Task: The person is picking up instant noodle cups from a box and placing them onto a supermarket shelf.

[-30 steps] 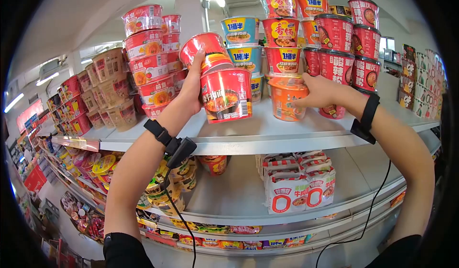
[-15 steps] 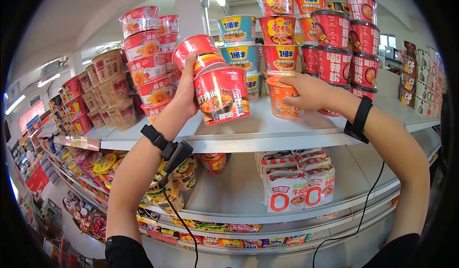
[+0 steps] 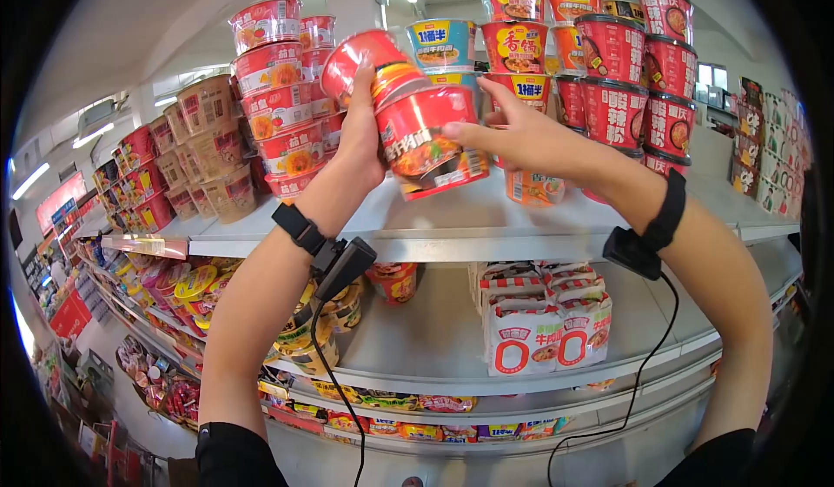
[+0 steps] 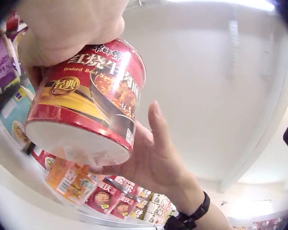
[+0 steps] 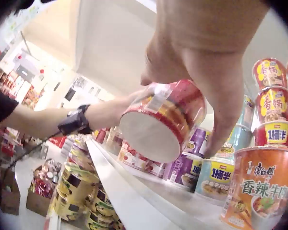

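My left hand [image 3: 363, 135] grips a pair of red beef noodle cups, one stacked on the other, held tilted above the shelf. Its thumb lies over the upper cup [image 3: 352, 57]. The lower cup [image 4: 93, 96] shows its white base in both wrist views. My right hand [image 3: 543, 144] is spread at the right side of the lower cup, thumb in front of the label and fingers extended behind. Partly behind the right wrist, an orange noodle cup [image 3: 532, 188] stands on the shelf [image 3: 408, 218]; the right wrist view shows it more fully [image 5: 259, 187].
Red-and-white cups [image 3: 276, 109] are stacked to the left, with brown cups [image 3: 208, 144] beyond them. Blue cups [image 3: 441, 46] and black-lidded red cups [image 3: 612, 109] stand behind and to the right. White noodle packs [image 3: 547, 326] sit on the shelf below. Cables hang from both wrists.
My right hand has left the orange cup and moved left to the lower red cup. The red pair has shifted slightly right and tilted more, still in my left hand.
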Demonstrator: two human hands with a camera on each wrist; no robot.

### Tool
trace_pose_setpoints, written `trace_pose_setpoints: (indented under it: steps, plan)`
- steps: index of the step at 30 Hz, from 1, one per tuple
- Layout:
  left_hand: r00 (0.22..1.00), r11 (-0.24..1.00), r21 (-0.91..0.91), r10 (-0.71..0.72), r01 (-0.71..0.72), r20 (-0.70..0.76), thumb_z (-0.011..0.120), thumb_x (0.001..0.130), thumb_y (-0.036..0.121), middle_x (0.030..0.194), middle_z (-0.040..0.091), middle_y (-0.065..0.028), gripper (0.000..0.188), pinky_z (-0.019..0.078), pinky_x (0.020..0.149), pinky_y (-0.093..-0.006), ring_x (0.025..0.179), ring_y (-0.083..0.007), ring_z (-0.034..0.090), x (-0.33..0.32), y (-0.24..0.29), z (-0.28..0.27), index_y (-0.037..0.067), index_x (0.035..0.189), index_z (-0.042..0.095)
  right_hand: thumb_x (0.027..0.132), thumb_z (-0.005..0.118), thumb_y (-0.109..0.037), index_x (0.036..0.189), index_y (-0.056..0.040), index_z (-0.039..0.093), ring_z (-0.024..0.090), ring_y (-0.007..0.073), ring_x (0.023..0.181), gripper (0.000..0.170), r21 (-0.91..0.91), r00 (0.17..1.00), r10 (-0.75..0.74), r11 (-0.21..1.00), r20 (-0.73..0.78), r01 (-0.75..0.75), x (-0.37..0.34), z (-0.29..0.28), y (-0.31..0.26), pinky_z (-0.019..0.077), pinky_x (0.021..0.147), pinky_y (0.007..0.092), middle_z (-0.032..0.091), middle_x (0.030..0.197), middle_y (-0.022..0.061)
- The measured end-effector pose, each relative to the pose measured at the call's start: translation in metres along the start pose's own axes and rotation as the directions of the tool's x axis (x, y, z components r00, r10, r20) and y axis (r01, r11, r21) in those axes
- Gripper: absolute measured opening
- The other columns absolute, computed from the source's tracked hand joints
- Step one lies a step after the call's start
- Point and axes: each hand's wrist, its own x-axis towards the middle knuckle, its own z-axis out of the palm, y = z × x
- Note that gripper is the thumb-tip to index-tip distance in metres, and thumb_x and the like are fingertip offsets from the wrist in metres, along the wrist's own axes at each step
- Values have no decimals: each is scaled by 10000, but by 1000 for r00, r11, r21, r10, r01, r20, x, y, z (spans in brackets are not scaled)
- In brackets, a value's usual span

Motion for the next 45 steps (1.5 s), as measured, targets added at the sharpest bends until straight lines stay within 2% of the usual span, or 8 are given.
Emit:
trace_pose_setpoints:
  steps: [5,12,17,28,29,32,40,45]
  plan:
    - [997,987,136,75,-79,37,534,915,751,1281,663,-160,823,561,984,-487,1178,-302,664,-1,15,31,90,1404,519,756,914,-467,1469,53,317,602,199,1214,1066,354,998,4,935,-60,17,12,4,-7,531,988,359,597,1310,165]
    - [990,956,294,56,-16,-129,596,836,811,1400,534,-166,955,465,1045,-499,1290,-341,536,14,27,8,91,1452,473,692,932,-532,1345,61,378,636,211,1118,1041,36,892,-170,978,-418,203,37,-49,52,539,951,335,606,1234,179]
    - [989,937,348,51,2,-141,624,861,763,1480,454,-193,980,441,1082,-505,1378,-371,462,23,16,1,98,1527,350,748,898,-526,1457,65,227,603,253,1208,1141,24,915,101,995,-390,-100,31,-60,103,508,1028,366,568,1307,222]
    - [974,870,438,206,-226,93,663,830,765,1499,468,-174,1014,378,1124,-519,1373,-357,477,85,-6,84,71,1516,387,801,818,-595,1556,120,-11,473,395,1398,1330,-35,948,159,984,-277,-175,43,-69,129,409,1139,420,316,1563,351]
    - [971,858,455,203,-240,129,699,811,751,1440,532,-148,989,365,1126,-517,1336,-321,517,94,-7,91,72,1476,425,870,774,-567,1580,63,-76,674,253,991,1274,-143,940,150,969,-307,-201,46,-68,130,582,698,338,590,1282,236]
    - [929,843,390,332,-370,163,810,778,636,1217,646,-125,833,518,977,-435,1129,-251,649,102,-27,122,-2,1255,570,881,775,-542,1571,80,-75,672,279,1047,1260,-17,946,215,974,-244,-226,38,-68,120,587,704,348,567,1333,260]
    - [952,813,496,279,-304,125,825,790,602,1260,639,-164,918,545,971,-372,1095,-223,680,128,-58,125,-24,1357,464,810,825,-571,1539,151,-4,612,335,1231,1319,-21,960,194,979,-203,-203,43,-78,131,563,932,379,444,1466,322]
    - [967,829,503,170,-245,191,821,790,589,1309,609,-177,960,544,983,-418,1131,-248,668,126,-42,118,-22,1407,411,825,836,-525,1486,124,252,637,297,1194,1095,18,981,80,997,-175,-77,42,-87,135,559,941,371,523,1411,274]
